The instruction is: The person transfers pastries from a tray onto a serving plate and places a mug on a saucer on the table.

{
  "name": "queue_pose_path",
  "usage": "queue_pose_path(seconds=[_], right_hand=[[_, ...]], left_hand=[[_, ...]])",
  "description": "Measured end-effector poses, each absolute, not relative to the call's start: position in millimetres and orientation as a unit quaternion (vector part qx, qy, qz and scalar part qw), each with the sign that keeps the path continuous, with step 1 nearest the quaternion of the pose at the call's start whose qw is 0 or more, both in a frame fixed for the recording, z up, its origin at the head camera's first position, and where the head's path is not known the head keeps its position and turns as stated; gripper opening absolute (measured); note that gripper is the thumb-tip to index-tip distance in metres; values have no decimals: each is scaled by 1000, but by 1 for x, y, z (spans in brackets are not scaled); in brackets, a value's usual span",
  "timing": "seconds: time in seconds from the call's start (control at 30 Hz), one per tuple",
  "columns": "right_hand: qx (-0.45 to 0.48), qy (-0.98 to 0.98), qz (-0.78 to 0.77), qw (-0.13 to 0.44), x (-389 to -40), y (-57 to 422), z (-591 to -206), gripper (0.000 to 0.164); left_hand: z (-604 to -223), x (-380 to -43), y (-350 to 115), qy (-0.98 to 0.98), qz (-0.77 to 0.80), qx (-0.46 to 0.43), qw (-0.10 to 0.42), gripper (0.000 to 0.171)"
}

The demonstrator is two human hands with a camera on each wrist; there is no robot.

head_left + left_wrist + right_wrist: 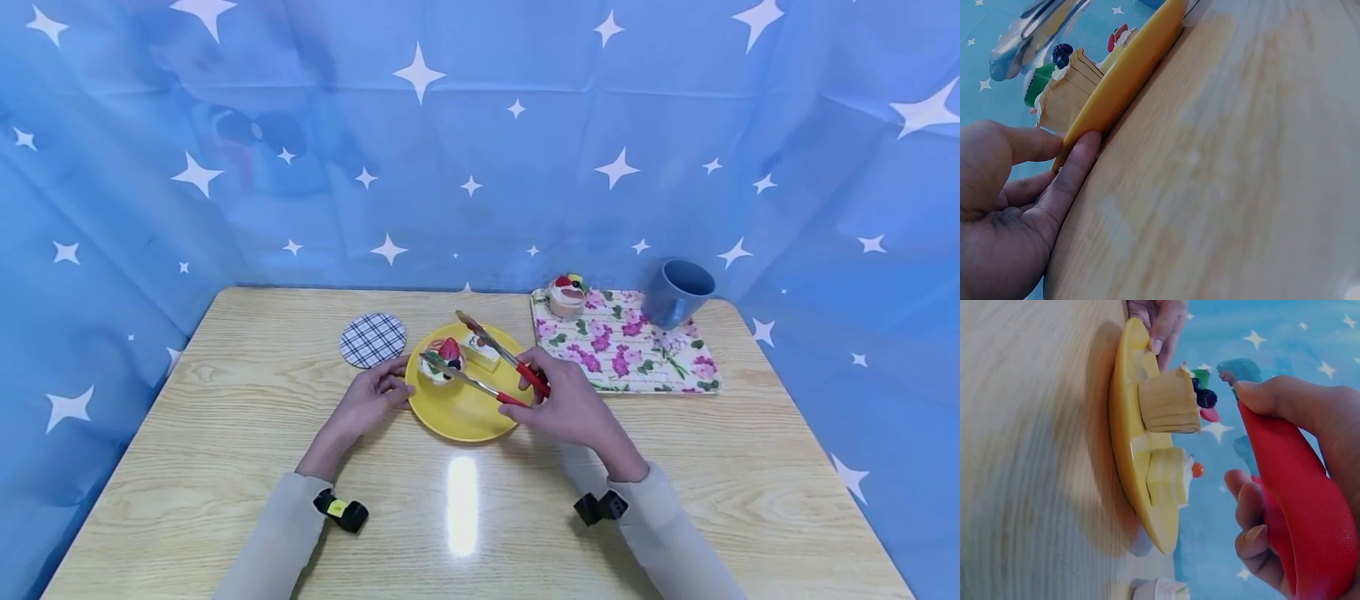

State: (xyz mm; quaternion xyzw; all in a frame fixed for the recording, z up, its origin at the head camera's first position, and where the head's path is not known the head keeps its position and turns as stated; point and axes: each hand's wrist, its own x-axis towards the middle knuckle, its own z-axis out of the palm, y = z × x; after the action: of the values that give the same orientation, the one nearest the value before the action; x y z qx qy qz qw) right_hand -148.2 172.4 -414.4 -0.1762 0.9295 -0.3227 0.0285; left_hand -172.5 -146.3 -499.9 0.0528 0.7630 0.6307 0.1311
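The left-hand grip (377,395) pinches the edge of a yellow round plate (461,425); the right-hand grip (567,402) holds red-handled metal tongs (1300,506) above the plate, blurred from the left wrist. On the plate, the tongs partly hide a berry-topped beige cupcake (1166,403) beside a pale-yellow layered cake (1167,478).

A round, glossy yellow plate (465,421) lies face up on a pale wooden table (375,533), its left rim pinched by the left hand (373,396). A fruit tart in a pleated beige cup (1169,403), topped with strawberry and dark berries, stands upright on it; beside that sits a layered yellow-and-white cake slice (1166,477) with an orange ball on top. The right hand (564,398) holds red-handled metal tongs (532,377), arms spread, above the plate.
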Motion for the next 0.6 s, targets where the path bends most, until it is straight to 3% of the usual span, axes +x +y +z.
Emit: queue_pose_path(seconds=[0.27,0.6], right_hand=[[-175,929,-326,-7,-152,179,-412,54],[-152,931,-331,-13,-157,188,-407,50]], left_hand=[[-500,-173,-146,764,630,49,134,60],[-500,-173,-147,765,627,47,137,60]])
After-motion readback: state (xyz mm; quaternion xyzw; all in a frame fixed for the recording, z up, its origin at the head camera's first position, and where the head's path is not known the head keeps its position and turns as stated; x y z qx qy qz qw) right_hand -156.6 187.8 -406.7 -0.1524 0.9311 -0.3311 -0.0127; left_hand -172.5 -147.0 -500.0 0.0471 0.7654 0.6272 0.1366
